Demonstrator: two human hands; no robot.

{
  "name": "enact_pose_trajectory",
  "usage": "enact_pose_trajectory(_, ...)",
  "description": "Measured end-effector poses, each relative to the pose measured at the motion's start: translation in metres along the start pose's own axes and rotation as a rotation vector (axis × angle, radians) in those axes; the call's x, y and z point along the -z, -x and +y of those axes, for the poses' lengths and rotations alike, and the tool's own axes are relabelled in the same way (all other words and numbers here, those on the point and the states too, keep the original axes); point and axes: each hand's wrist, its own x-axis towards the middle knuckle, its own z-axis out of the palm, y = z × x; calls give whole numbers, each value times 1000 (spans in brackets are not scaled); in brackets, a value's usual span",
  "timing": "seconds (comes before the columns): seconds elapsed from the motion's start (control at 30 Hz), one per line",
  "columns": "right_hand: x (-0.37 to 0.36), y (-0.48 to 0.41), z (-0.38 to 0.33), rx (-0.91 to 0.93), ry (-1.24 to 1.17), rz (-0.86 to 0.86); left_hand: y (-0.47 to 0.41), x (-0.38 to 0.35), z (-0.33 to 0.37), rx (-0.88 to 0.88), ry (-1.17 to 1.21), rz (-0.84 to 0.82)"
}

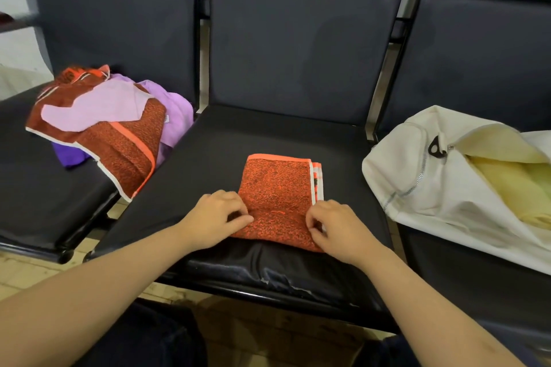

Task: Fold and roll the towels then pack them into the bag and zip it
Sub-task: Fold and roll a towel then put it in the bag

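Towel point(280, 188) in orange lies folded on the seat point(208, 158), left grip point(219, 214) and right grip point(337, 226) each pinching its near edge, open white bag point(402, 164) to its right.

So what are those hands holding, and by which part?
The orange towel, by its near end: the left hand pinches its left side, the right hand its right side.

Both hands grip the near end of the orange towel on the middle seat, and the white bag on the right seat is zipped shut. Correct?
No: the head view shows the white bag unzipped and open. The left hand and right hand grip the orange towel on the middle seat.
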Motion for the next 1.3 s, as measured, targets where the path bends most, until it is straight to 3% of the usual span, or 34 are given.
enact_pose_trajectory(0.13, 9, 3, 5, -78, -178, -248, 7, 8, -6, -22, -44, -125)
enact_pose_trajectory(0.37, 11, 0, -3, -289, -422, -158, 4, 9, 8, 203, 229, -51)
enact_pose_trajectory(0.43, 12, 0, -5, -293, -378, -156, 1, 9, 11, 258, 296, -37)
enact_pose_trajectory(0.63, -4, -3, -4, -289, -266, -8, -9, 2, 12, 517, 180, -12)
enact_pose_trajectory(0.7, -9, -4, -2, -292, -142, 34, -8, 0, 11, 454, 84, 102)
enact_pose_trajectory(0.77, -9, -3, -2, -221, -23, 94, -7, 0, 9, 156, 65, 199)
enact_pose_trajectory(0.8, -7, -2, -1, -159, 16, 106, -6, 0, 8, 26, 49, 201)
enact_pose_trajectory(0.87, 0, -1, -1, -84, 56, 43, -3, 1, 2, -51, 30, 109)
enact_pose_trajectory(1.0, 10, 3, 2, -143, -109, -188, 3, 2, -7, 24, -57, -142)
enact_pose_trajectory(1.3, 10, -2, -6, -308, -425, -141, -6, 11, 18, 381, 317, -77)
